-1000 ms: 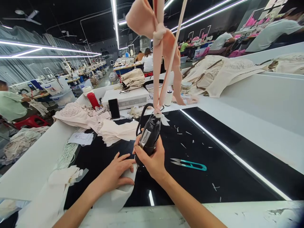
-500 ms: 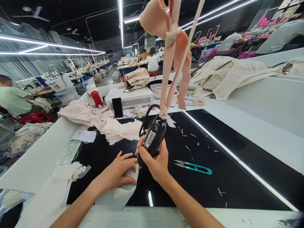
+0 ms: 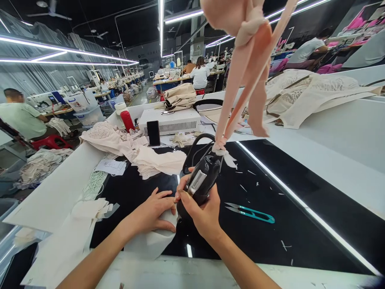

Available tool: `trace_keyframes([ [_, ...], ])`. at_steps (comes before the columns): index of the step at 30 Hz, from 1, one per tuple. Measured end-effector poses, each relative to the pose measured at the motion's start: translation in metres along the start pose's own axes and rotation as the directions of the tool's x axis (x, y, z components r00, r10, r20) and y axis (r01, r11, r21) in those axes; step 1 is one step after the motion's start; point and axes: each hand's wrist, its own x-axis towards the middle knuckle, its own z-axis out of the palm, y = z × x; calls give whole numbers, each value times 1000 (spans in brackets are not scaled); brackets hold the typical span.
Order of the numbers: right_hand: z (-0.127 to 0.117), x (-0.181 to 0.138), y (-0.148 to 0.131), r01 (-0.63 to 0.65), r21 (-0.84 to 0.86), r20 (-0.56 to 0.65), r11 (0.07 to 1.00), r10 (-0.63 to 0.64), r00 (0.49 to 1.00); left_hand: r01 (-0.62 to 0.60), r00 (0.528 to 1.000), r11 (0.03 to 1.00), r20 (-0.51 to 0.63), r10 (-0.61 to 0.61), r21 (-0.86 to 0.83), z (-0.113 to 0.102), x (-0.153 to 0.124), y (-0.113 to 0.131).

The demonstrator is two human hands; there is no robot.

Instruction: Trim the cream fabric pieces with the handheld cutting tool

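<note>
Right hand [image 3: 202, 208] still wrapped around black cutter [image 3: 201, 182], now tilted toward one o'clock; left hand [image 3: 153, 210] flat, fingers spread, pinning cream fabric [image 3: 152, 241] on desk [image 3: 270, 237].

Bright ceiling light strips [image 3: 161, 24] glare off the glossy black counter [image 3: 300, 224]; wide-angle distortion bends the edges, faces blurred.

My right hand [image 3: 204, 212] grips a black handheld tool [image 3: 200, 182], hung by peach fabric straps [image 3: 240, 92] running up toward twelve o'clock. My left hand [image 3: 152, 212] presses flat on a cream fabric piece [image 3: 153, 241], fingertips beside the tool's tip. Teal thread snips [image 3: 251, 212] lie at three o'clock on the black tabletop [image 3: 300, 228].
</note>
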Motion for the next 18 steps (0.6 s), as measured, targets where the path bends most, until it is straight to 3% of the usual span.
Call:
trace_keyframes([
  [10, 2, -4, 2, 17, -13, 19, 1000, -17, 1000, -1, 1000, 998, 27, 0, 56, -4, 2, 6],
  [13, 0, -2, -4, 8, -46, 27, 999, -6, 1000, 13, 994, 994, -110, -1, 109, 0, -9, 13],
  [16, -5, 0, -11, 10, -130, 20, 991, -8, 1000, 137, 938, 974, -340, -70, 178, 13, -28, 27],
  [18, -8, 2, -13, 11, -194, 20, 981, -8, 1000, 190, 923, 946, -375, -80, 264, 26, -40, 37],
])
